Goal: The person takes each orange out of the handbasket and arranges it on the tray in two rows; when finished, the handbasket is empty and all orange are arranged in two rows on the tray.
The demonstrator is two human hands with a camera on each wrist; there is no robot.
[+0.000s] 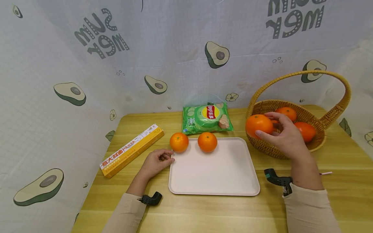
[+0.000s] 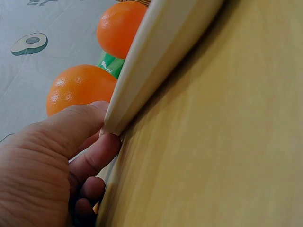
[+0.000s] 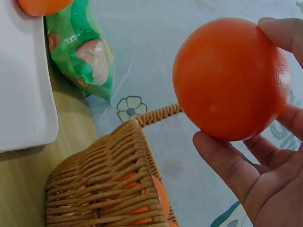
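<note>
My right hand (image 1: 284, 136) holds an orange (image 1: 259, 125) between thumb and fingers, at the left side of the wicker basket (image 1: 263, 149). In the right wrist view the orange (image 3: 229, 78) shows whole, above the basket's weave. My left hand (image 1: 155, 163) is at the left edge of the white tray (image 1: 214, 171); in the left wrist view thumb and forefinger pinch the tray's rim (image 2: 142, 71). Two oranges sit along the tray's far side, one at the far left corner (image 1: 179, 142) and another (image 1: 207, 142) to its right.
Several orange fruits, one of them an orange (image 1: 287, 113), lie in the basket, whose tall handle (image 1: 303, 72) arches over it. Behind the tray lies a green chip bag (image 1: 207, 118). A yellow pasta box (image 1: 132, 150) lies at the left. A patterned cloth (image 1: 175, 42) hangs behind the wooden table (image 1: 186, 213).
</note>
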